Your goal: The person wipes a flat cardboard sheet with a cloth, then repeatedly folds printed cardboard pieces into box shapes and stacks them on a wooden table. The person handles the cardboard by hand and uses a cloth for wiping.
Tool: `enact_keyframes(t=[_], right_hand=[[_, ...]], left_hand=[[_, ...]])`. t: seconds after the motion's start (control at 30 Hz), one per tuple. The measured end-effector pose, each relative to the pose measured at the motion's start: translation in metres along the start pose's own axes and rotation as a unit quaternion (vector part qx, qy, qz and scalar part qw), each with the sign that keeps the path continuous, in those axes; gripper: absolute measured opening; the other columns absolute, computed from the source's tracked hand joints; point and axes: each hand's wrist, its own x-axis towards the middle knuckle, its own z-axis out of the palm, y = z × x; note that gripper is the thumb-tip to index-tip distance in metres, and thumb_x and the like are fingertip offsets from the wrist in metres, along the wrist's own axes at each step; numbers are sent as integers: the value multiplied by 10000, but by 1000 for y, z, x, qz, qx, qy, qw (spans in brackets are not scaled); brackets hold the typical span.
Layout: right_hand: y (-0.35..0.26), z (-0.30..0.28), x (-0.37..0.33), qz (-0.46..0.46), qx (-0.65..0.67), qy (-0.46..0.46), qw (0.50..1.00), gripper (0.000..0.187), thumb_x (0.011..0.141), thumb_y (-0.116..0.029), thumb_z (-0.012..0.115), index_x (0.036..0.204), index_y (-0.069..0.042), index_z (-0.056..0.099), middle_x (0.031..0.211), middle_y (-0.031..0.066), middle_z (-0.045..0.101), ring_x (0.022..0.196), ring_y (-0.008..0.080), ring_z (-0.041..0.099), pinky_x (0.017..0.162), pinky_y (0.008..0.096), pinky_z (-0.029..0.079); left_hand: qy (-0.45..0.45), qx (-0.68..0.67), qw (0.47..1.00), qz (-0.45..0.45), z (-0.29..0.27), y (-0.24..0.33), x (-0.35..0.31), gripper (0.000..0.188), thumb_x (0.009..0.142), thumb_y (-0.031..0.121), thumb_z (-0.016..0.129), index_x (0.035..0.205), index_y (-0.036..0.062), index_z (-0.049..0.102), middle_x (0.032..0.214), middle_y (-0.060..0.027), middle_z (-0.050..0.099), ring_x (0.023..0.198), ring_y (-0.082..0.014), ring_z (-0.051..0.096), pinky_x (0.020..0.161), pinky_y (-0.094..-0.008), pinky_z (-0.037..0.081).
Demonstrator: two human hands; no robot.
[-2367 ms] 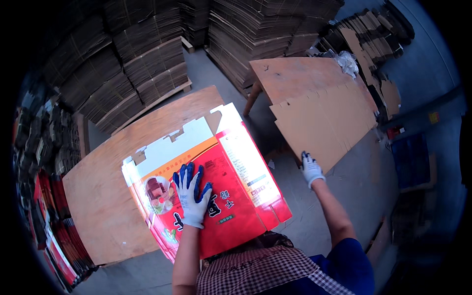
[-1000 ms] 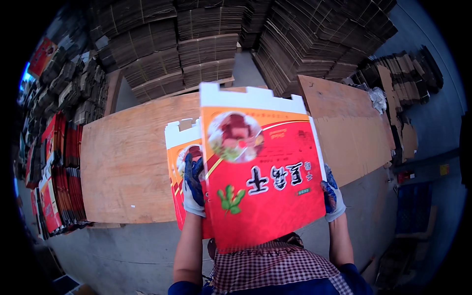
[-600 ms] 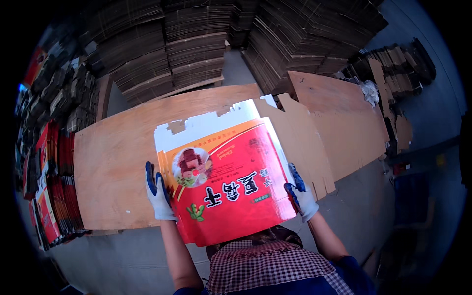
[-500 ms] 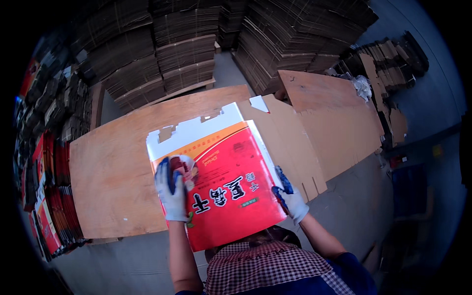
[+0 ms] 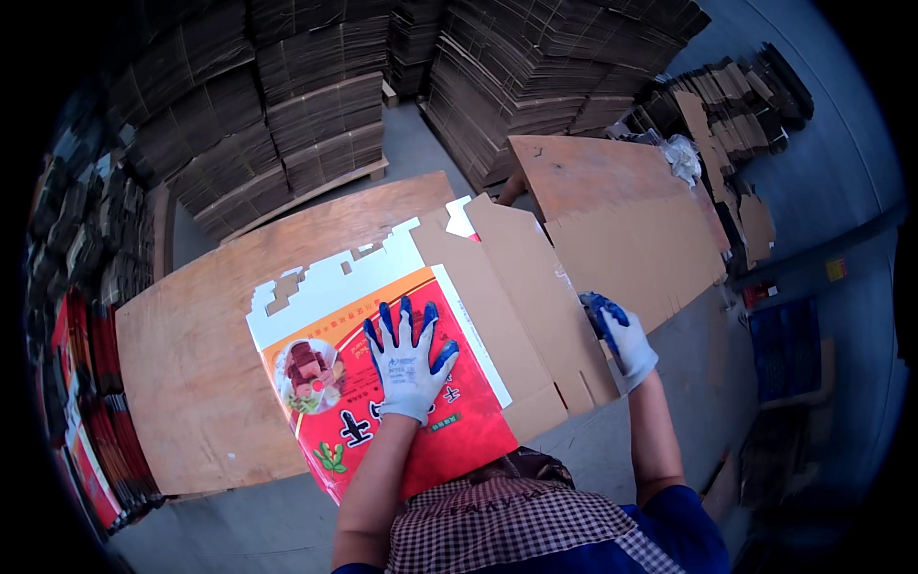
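My left hand (image 5: 405, 365), in a white glove with blue-coated fingertips, lies flat with fingers spread on a red and orange printed carton sheet (image 5: 382, 450). The sheet has a white notched far edge, with a picture of food near its left side. Beside it on the right lies a plain brown cardboard sheet (image 5: 521, 287), partly under the printed one. My right hand (image 5: 622, 342), gloved the same way, is at the brown sheet's right edge. Its fingers are bent over that edge; the thumb is hidden.
A wooden board tabletop (image 5: 201, 373) extends left under the sheets. Another board (image 5: 593, 172) with brown cardboard (image 5: 641, 249) stands to the right. Tall cardboard stacks (image 5: 320, 124) rise behind. Folded red printed cartons (image 5: 110, 440) stand at left; a blue crate (image 5: 784, 344) is at right.
My left hand has moved from the printed sheet's left side to its middle and spread out. My right hand has left the printed sheet's right edge for the brown sheet's edge. The view has shifted slightly.
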Motion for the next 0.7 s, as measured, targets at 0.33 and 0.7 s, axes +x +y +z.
enact_keyframes(t=[0.33,0.7], right_hand=[[-33,152,103,-331,-314,-86,886,465,979,-214,593,1427,-108,532,1485,142,494,1363,319,477,1134,405,377],[-18,197,119,-337,-591,-86,728,551,992,-346,525,1510,-175,446,1596,110,364,1502,353,259,1239,535,137]], left_hand=[[4,-32,999,3,-1,1,2,712,895,571,613,1511,240,483,1631,-158,284,1538,-432,94,1224,-631,15],[-20,-27,999,-10,-5,-3,5,694,901,567,601,1502,235,497,1621,-153,304,1540,-427,99,1218,-646,9]])
